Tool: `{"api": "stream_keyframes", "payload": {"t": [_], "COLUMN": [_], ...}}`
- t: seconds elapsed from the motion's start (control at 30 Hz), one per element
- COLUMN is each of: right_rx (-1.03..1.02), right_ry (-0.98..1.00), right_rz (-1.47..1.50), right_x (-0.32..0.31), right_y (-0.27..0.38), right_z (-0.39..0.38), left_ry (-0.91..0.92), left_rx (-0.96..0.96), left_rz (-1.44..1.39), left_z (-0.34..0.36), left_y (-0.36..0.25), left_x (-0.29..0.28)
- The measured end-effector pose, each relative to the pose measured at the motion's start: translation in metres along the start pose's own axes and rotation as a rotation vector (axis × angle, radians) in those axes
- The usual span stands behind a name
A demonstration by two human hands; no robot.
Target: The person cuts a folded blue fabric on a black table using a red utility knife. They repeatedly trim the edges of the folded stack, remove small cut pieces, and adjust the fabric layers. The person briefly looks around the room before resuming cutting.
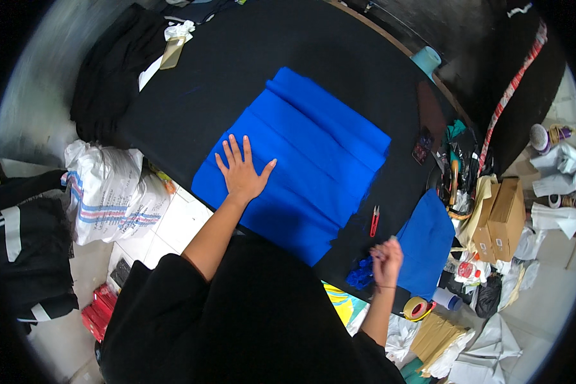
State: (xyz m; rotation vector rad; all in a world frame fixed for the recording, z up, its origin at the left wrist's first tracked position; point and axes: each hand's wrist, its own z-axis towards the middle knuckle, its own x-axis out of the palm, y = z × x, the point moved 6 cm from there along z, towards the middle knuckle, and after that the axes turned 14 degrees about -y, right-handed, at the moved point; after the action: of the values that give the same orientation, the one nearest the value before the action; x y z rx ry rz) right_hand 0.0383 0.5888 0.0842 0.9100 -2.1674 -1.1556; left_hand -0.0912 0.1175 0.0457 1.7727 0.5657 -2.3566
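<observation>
Across the dark-covered table (192, 115), the person's left forearm reaches forward from the lower edge, and the left hand (243, 176) lies palm down with fingers fanned wide and thumb held out to the right. The right hand (387, 261) is raised at the right, its fingers curled inward; whether they pinch anything cannot be told. Dark lettering runs above and below coloured stripes on the white sack (109, 192) at the left, and small printed marks show on a cardboard box (507, 221). The blue cloth (307, 153) lies directly under the left hand — folded in layers, most of it stretching to that hand's right. Well apart from the left hand but near the right are red-handled snips (374, 224), blue scraps (360, 276) and another blue piece (425, 246).
</observation>
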Motion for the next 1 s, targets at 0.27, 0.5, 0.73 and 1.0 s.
{"api": "stream_keyframes", "payload": {"t": [0.27, 0.5, 0.73, 1.0], "right_rx": [-0.535, -0.541, -0.275, 0.045], "right_ry": [-0.194, 0.615, 0.471, 0.059], "right_rz": [-0.630, -1.694, -0.292, -0.032], "right_x": [-0.095, 0.037, 0.108, 0.051], "right_y": [0.048, 0.015, -0.029, -0.018], "right_z": [0.030, -0.049, -0.031, 0.004], "left_ry": [-0.023, -0.051, 0.030, 0.027], "left_rx": [0.024, 0.028, 0.040, 0.028], "left_rz": [-0.035, -0.083, -0.016, -0.026], "left_z": [0.000, 0.000, 0.002, 0.001], "left_y": [-0.008, -0.008, -0.011, -0.007], "left_x": [-0.001, -0.008, -0.003, -0.001]}}
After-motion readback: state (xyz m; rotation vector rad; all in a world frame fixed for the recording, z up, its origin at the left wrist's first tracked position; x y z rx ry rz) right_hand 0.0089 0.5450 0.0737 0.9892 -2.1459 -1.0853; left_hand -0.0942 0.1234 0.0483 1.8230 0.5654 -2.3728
